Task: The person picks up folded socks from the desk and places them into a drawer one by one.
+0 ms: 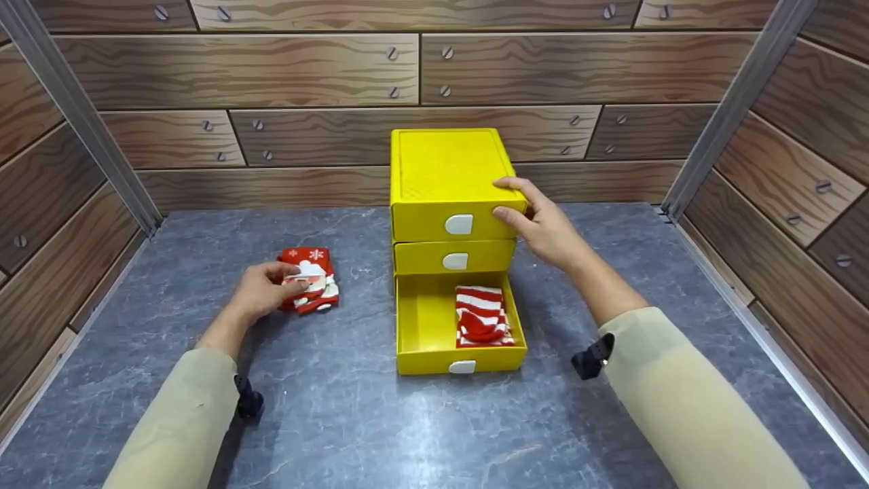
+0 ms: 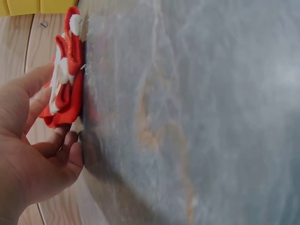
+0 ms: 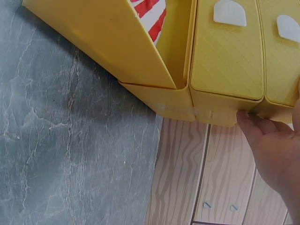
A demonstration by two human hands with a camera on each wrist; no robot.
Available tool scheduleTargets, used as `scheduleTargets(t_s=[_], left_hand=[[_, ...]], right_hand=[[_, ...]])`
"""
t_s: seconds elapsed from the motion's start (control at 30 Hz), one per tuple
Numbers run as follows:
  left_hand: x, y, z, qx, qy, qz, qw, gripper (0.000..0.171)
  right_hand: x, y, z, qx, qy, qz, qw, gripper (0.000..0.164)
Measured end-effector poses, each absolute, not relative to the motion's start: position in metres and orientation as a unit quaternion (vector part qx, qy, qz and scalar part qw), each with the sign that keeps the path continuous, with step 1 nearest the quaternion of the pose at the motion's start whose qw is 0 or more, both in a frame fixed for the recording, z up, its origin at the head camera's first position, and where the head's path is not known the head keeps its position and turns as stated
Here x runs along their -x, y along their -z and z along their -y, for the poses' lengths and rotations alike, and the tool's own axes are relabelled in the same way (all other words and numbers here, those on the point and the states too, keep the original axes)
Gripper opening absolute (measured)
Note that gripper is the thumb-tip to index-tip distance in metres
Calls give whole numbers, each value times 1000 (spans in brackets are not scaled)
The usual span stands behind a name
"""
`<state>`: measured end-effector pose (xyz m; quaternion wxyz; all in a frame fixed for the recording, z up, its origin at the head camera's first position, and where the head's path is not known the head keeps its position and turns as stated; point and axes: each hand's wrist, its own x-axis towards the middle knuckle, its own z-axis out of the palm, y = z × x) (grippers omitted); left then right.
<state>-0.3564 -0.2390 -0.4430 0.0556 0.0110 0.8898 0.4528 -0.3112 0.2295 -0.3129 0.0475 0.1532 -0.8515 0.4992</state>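
On the left of the table lies a folded pair of red Christmas socks [image 1: 305, 256] with white snowflakes and a white-bearded figure. My left hand [image 1: 260, 293] pinches them between thumb and fingers; the left wrist view shows the socks [image 2: 70, 101] edge-on, close over the table. A yellow drawer unit [image 1: 448, 166] with three drawers stands in the middle. My right hand [image 1: 548, 234] grips its upper right front corner, thumb on the top drawer's front. The bottom drawer [image 1: 424, 363] is pulled out, holding folded red-and-white striped socks [image 1: 481, 302] on its right side.
The upper two drawers, with white tabs [image 1: 459, 224], are closed. A grey marbled table [image 1: 326, 421] spreads around the unit. Wood-patterned walls [image 1: 326, 71] enclose the back and sides, with metal posts [image 1: 740, 102] at the corners.
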Motion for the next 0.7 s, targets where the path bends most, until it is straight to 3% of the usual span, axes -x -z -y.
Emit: scheduleTargets(t_s=[0.27, 0.7], left_hand=[[359, 450, 233, -17, -441, -897, 37, 55], [359, 449, 221, -35, -442, -895, 52, 50]], right_hand=[[312, 313, -230, -155, -497, 852, 51, 47], [322, 323, -235, -156, -495, 853, 53, 48]])
